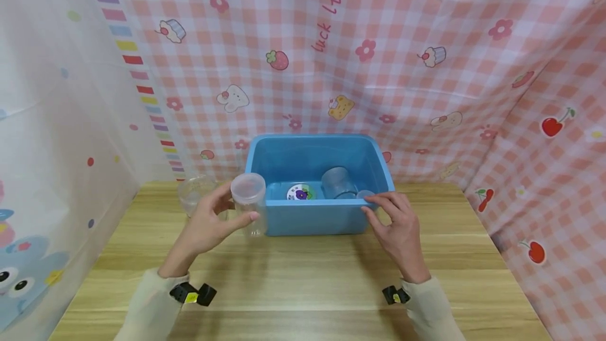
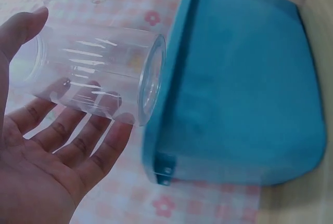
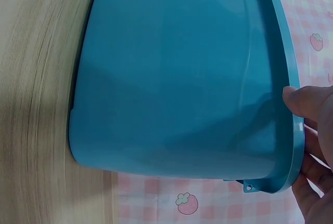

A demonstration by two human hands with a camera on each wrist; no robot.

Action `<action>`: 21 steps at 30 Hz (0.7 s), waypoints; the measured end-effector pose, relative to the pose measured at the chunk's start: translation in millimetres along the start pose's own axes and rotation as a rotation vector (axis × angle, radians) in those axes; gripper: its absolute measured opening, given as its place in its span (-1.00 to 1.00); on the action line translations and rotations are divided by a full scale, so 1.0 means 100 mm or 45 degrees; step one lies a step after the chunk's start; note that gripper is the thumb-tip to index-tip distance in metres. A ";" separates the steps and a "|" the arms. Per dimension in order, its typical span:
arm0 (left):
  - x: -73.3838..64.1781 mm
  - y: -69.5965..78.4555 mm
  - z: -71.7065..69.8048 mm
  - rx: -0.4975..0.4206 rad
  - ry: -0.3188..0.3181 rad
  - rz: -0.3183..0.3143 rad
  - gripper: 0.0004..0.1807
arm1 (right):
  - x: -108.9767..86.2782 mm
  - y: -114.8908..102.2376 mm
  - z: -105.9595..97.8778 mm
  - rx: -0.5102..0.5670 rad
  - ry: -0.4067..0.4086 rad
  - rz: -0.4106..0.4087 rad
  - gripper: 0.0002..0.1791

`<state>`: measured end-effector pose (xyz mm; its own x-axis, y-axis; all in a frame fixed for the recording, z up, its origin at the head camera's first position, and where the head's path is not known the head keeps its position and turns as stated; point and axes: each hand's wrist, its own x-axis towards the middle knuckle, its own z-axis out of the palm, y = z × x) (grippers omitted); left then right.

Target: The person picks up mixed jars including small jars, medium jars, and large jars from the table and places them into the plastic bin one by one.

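My left hand (image 1: 208, 222) holds a clear plastic jar (image 2: 93, 63) with a frosted lid, upright at the front left corner of a blue bin (image 1: 312, 219). The left wrist view shows my fingers along one side of the jar and the thumb on the other. With my right hand (image 1: 400, 228) I grip the bin's rim near its front right corner, thumb (image 3: 302, 101) outside, fingers over the edge. Inside the bin, a clear jar (image 1: 335, 180) lies tilted, and a small translucent round piece (image 1: 365, 193) shows close to my right fingertips.
Another clear container (image 1: 194, 191) stands on the wooden table (image 1: 312, 283), partly behind my left hand. A round label with a purple picture (image 1: 299, 192) shows inside the bin. A pink checked cloth (image 1: 303, 83) hangs right behind the bin, with more cloth at both sides.
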<state>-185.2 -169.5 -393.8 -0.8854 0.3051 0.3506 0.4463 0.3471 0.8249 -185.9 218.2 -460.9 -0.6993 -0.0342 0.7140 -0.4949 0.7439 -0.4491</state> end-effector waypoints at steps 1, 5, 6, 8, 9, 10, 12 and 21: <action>0.03 0.02 -0.01 0.000 0.000 0.001 -0.30 | 0.00 0.00 0.00 0.000 -0.002 -0.002 -0.68; 0.17 0.10 -0.05 -0.006 -0.014 0.023 -0.32 | -0.01 0.01 -0.01 0.002 -0.002 -0.005 -0.68; 0.20 0.12 -0.06 -0.003 -0.018 0.021 -0.33 | -0.01 0.01 -0.01 0.001 0.000 -0.006 -0.68; 0.27 0.16 -0.07 -0.005 -0.027 0.025 -0.34 | -0.01 0.01 -0.01 0.001 0.006 -0.009 -0.68; 0.30 0.17 -0.08 0.001 -0.029 0.024 -0.34 | -0.01 0.01 -0.01 -0.003 0.008 -0.011 -0.68; 0.33 0.18 -0.09 0.008 -0.030 0.023 -0.34 | -0.02 0.01 -0.01 -0.007 0.010 -0.014 -0.68; 0.40 0.19 -0.10 0.020 -0.032 0.014 -0.35 | -0.01 0.01 0.00 -0.010 0.014 -0.017 -0.68; 0.64 0.21 -0.12 0.144 -0.057 -0.139 -0.34 | 0.01 0.00 0.00 -0.001 0.005 -0.016 -0.69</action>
<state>-233.9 -153.7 -349.1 -0.9239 0.2984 0.2396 0.3619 0.4775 0.8007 -186.4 217.7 -460.6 -0.6910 -0.0414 0.7217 -0.5034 0.7440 -0.4394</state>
